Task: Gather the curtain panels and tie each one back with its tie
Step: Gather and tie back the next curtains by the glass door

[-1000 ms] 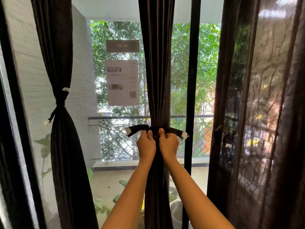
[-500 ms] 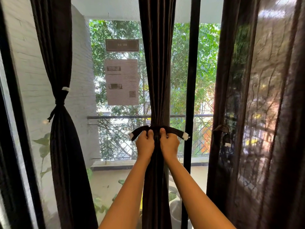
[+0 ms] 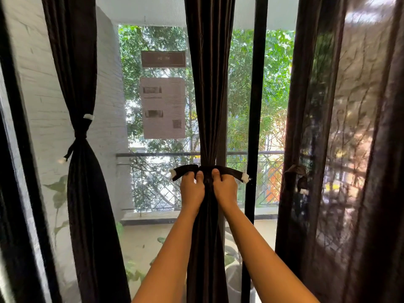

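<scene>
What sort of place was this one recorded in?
Likely a room in a home or office, facing a balcony: dark curtain panels hang at black-framed glass doors, and a metal railing with leafy trees shows beyond the glass.

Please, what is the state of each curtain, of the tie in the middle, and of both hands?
Left curtain: gathered and tied back.
Middle curtain: gathered, not yet knotted.
Tie: lies across the middle curtain, both ends sticking out sideways.
Right curtain: hanging loose, not gathered.
Left hand: grips the tie left of the curtain.
Right hand: grips the tie right of the curtain.
</scene>
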`<state>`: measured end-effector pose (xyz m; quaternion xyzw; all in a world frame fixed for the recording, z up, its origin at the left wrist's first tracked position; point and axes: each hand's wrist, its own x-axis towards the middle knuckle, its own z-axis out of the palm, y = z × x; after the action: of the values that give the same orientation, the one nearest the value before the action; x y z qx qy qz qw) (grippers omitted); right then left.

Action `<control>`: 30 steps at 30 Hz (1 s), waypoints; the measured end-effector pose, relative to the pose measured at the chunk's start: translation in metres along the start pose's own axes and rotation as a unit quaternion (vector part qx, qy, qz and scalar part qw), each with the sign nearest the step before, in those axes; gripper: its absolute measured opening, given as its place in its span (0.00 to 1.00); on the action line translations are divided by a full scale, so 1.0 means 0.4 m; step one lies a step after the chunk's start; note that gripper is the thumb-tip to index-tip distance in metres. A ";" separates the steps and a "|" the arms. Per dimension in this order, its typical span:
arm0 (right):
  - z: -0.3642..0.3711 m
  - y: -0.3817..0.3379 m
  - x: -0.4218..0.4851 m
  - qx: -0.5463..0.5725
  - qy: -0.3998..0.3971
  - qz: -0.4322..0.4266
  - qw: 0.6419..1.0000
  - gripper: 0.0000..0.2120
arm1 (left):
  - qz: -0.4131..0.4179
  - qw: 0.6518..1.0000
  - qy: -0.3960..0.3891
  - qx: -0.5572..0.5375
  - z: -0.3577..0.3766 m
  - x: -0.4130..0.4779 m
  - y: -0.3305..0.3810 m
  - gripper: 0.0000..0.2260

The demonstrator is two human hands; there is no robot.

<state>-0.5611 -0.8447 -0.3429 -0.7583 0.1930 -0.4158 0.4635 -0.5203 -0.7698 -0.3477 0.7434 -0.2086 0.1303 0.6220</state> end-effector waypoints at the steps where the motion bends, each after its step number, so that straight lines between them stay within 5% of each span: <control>1: 0.003 0.000 0.001 0.004 -0.001 0.000 1.000 0.24 | -0.007 1.000 -0.005 -0.013 0.000 -0.004 0.000 0.13; 14: 0.040 0.010 -0.018 0.042 0.077 0.020 0.996 0.20 | -0.003 0.998 0.052 -0.030 0.028 -0.027 0.014 0.11; 24: 0.031 0.008 -0.012 0.079 0.043 0.030 0.996 0.18 | -0.045 0.996 0.036 -0.067 0.021 -0.029 0.020 0.13; 30: 0.006 0.009 0.034 0.008 -0.027 0.012 1.000 0.18 | -0.095 0.987 0.072 -0.112 0.015 -0.030 0.031 0.12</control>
<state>-0.5511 -0.8545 -0.3405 -0.7632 0.1863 -0.3908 0.4798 -0.5371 -0.7757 -0.3436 0.6744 -0.1056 0.0996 0.7240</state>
